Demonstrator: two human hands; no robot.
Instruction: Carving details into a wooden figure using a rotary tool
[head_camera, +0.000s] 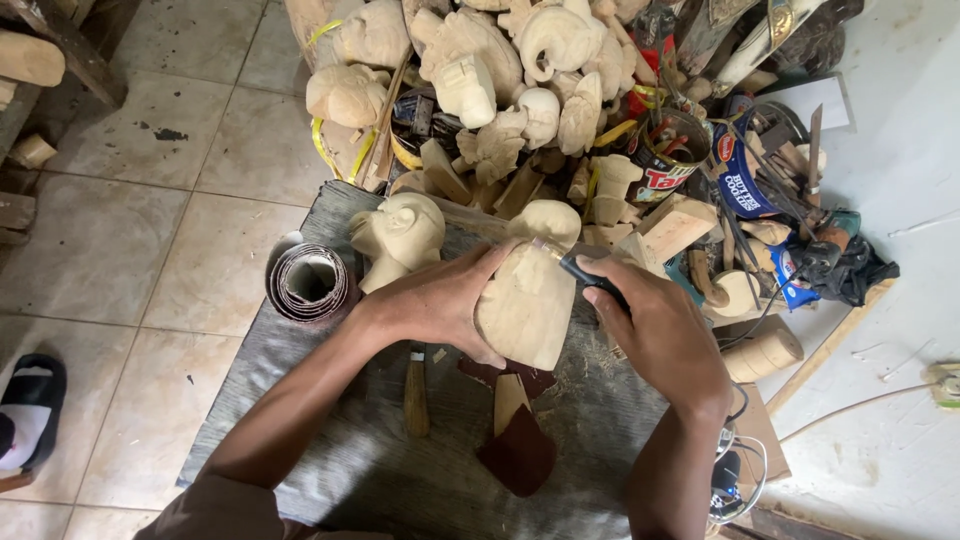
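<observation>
Left hand (440, 300) clasps one wooden carving (525, 305); right hand (665, 335) grips one dark-handled tool (590, 275)

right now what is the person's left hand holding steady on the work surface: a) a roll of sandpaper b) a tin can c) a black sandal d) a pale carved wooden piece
d: the left hand wraps the side of the pale carved wooden piece, while the right hand presses a dark-handled tool against its top; the roll of sandpaper lies untouched off to the side.
</observation>
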